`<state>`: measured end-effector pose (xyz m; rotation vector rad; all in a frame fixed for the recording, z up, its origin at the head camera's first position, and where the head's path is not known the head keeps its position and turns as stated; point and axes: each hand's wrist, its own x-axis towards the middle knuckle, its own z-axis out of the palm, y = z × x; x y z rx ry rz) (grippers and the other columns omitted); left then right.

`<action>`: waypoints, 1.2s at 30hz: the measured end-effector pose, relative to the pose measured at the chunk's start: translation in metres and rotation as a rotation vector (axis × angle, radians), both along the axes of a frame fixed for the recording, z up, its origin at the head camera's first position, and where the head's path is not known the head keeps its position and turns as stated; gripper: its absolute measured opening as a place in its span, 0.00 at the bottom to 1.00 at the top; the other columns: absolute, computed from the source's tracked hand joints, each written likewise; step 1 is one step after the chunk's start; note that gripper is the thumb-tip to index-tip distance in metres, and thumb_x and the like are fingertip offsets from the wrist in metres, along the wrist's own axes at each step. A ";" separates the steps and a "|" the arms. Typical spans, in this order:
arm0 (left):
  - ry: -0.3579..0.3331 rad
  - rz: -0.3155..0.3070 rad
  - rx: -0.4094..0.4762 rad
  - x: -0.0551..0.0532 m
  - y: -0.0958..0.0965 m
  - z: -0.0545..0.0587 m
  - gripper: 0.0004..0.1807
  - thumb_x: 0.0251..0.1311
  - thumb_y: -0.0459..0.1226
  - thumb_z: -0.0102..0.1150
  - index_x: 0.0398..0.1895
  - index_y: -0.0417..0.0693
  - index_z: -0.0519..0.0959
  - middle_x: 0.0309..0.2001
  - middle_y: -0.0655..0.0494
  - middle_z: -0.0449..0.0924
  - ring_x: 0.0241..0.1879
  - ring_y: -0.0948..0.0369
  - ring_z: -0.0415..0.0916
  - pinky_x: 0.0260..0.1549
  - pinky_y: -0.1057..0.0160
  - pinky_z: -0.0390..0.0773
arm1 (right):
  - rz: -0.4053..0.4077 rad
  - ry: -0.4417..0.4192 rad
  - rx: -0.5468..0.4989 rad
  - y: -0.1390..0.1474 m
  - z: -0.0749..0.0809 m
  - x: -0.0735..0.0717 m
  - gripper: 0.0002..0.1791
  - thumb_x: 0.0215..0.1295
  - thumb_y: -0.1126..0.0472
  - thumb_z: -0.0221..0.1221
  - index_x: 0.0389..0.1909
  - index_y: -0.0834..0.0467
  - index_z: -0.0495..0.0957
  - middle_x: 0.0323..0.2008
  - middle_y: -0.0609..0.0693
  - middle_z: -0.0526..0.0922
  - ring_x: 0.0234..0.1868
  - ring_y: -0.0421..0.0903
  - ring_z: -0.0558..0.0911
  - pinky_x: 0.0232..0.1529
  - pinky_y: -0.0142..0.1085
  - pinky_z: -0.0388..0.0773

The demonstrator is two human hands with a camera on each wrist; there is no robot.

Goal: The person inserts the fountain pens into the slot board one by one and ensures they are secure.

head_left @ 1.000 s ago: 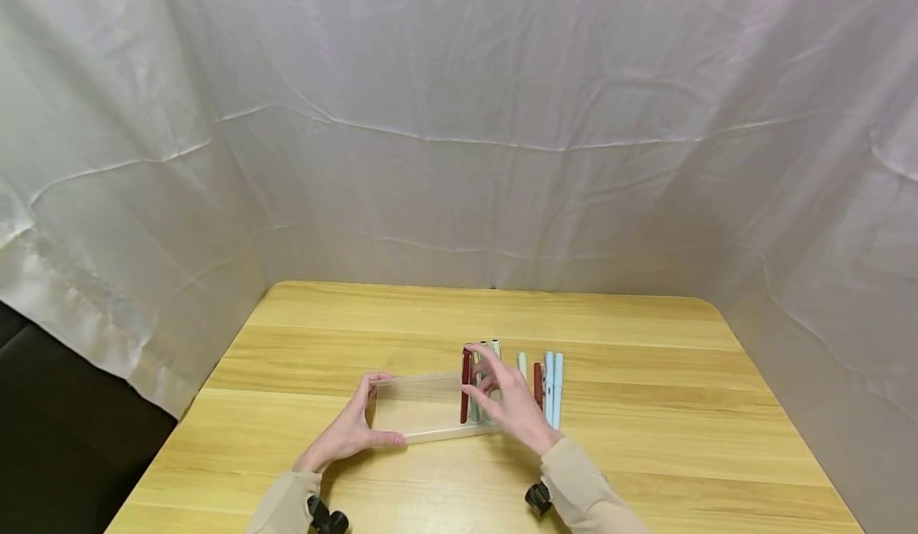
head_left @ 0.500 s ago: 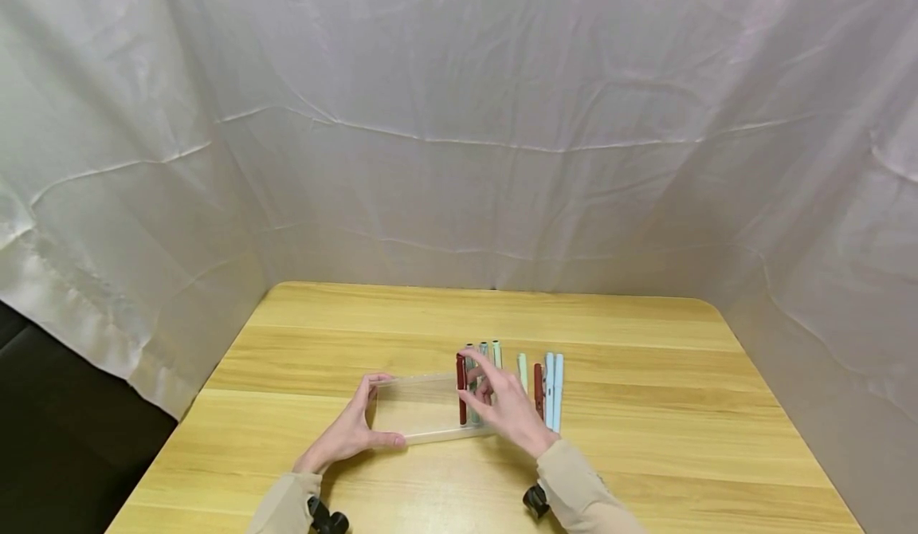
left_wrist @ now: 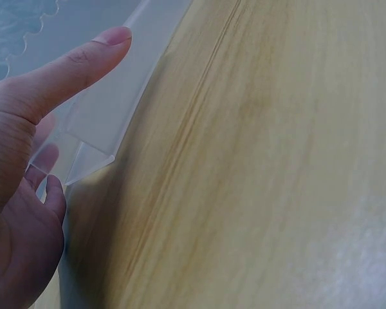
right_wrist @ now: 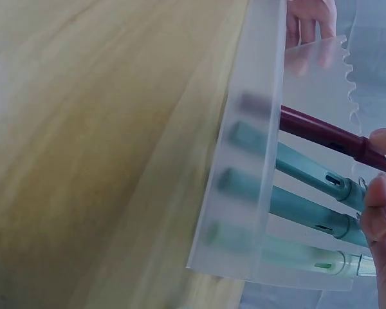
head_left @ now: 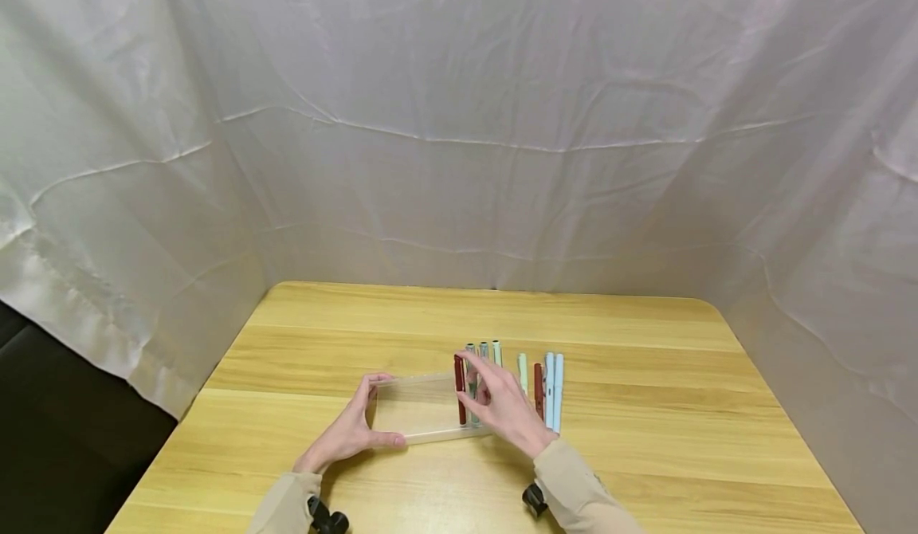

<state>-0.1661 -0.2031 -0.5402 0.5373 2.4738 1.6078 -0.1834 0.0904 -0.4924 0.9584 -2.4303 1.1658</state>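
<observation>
A translucent plastic pen tray [head_left: 437, 436] with a notched back edge stands on the table. My left hand [head_left: 351, 429] grips its left end, thumb along the front wall and fingers at the far side. My right hand [head_left: 511, 413] pinches a dark red fountain pen [head_left: 460, 394] near its upper end. In the right wrist view, this pen's lower end sits behind the tray's front wall. Beside it two teal pens [right_wrist: 309, 170] and a pale green pen [right_wrist: 302, 255] lean in the tray's right part, partly hidden by my fingers in the head view.
Right of the tray, a pale green pen [head_left: 523, 368], a red pen [head_left: 539, 382] and two light blue pens [head_left: 558, 390] lie side by side on the wooden table [head_left: 645, 406]. White cloth [head_left: 459, 159] hangs behind and around the table.
My right hand has shifted slightly left with the dark red pen, away from the teal pens. My left hand and the tray have stayed in place.
</observation>
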 end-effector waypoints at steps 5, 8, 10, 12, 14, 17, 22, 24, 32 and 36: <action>-0.004 0.002 0.000 0.000 0.000 0.000 0.53 0.44 0.42 0.81 0.69 0.45 0.56 0.72 0.38 0.57 0.76 0.36 0.49 0.76 0.32 0.47 | -0.027 0.045 0.041 -0.001 0.002 -0.003 0.35 0.57 0.68 0.70 0.67 0.63 0.71 0.27 0.48 0.77 0.23 0.32 0.70 0.23 0.22 0.75; -0.001 0.002 0.000 0.000 0.000 0.000 0.53 0.44 0.42 0.82 0.69 0.45 0.56 0.72 0.38 0.57 0.76 0.36 0.50 0.76 0.31 0.47 | -0.048 0.029 0.080 -0.001 0.004 -0.005 0.35 0.59 0.66 0.70 0.67 0.61 0.71 0.23 0.44 0.75 0.22 0.29 0.66 0.24 0.21 0.72; -0.001 0.003 -0.001 0.000 0.000 0.000 0.53 0.43 0.42 0.82 0.69 0.45 0.56 0.72 0.38 0.57 0.76 0.36 0.50 0.76 0.32 0.47 | -0.053 0.006 0.102 -0.001 0.006 -0.006 0.34 0.60 0.64 0.70 0.68 0.59 0.71 0.22 0.42 0.73 0.22 0.28 0.65 0.24 0.21 0.72; -0.001 0.005 -0.001 0.000 0.000 0.000 0.53 0.43 0.42 0.82 0.69 0.46 0.56 0.72 0.38 0.58 0.76 0.36 0.50 0.76 0.32 0.47 | -0.059 -0.019 0.124 -0.001 0.007 -0.007 0.34 0.61 0.63 0.70 0.69 0.57 0.71 0.21 0.40 0.73 0.21 0.27 0.64 0.24 0.21 0.71; -0.004 0.008 -0.001 0.000 0.000 0.000 0.53 0.43 0.42 0.82 0.69 0.46 0.56 0.72 0.38 0.58 0.76 0.36 0.50 0.76 0.32 0.47 | -0.062 -0.042 0.137 -0.002 0.009 -0.008 0.34 0.61 0.62 0.69 0.69 0.56 0.71 0.20 0.39 0.72 0.20 0.27 0.64 0.24 0.21 0.71; -0.008 0.010 0.002 0.000 0.001 0.001 0.53 0.42 0.42 0.82 0.69 0.46 0.57 0.72 0.38 0.58 0.76 0.36 0.50 0.76 0.32 0.46 | -0.075 -0.070 0.159 -0.002 0.010 -0.008 0.34 0.62 0.61 0.69 0.70 0.54 0.70 0.18 0.38 0.71 0.18 0.27 0.63 0.23 0.21 0.70; -0.009 0.009 0.007 0.000 0.000 0.000 0.53 0.42 0.42 0.82 0.69 0.46 0.57 0.72 0.38 0.58 0.76 0.36 0.50 0.76 0.32 0.46 | -0.104 -0.091 0.194 -0.003 0.011 -0.009 0.34 0.64 0.59 0.68 0.71 0.53 0.69 0.15 0.37 0.69 0.16 0.28 0.62 0.21 0.21 0.68; -0.006 0.007 0.006 0.000 0.000 0.000 0.53 0.43 0.42 0.82 0.69 0.47 0.57 0.72 0.38 0.58 0.77 0.36 0.50 0.76 0.32 0.45 | -0.112 -0.094 0.203 -0.003 0.011 -0.009 0.35 0.64 0.58 0.68 0.71 0.53 0.69 0.14 0.36 0.68 0.16 0.28 0.62 0.21 0.21 0.68; 0.001 0.003 0.012 0.000 0.000 -0.001 0.54 0.42 0.42 0.82 0.69 0.46 0.56 0.72 0.38 0.58 0.76 0.37 0.51 0.76 0.32 0.45 | -0.117 -0.106 0.216 -0.003 0.010 -0.009 0.35 0.65 0.57 0.67 0.72 0.53 0.67 0.13 0.37 0.69 0.13 0.28 0.63 0.20 0.22 0.68; -0.003 0.004 0.016 0.000 0.000 -0.001 0.54 0.42 0.42 0.82 0.69 0.45 0.56 0.72 0.38 0.58 0.76 0.37 0.51 0.76 0.32 0.45 | -0.115 -0.105 0.219 -0.003 0.009 -0.009 0.35 0.66 0.57 0.67 0.73 0.54 0.67 0.13 0.37 0.70 0.13 0.28 0.62 0.19 0.22 0.68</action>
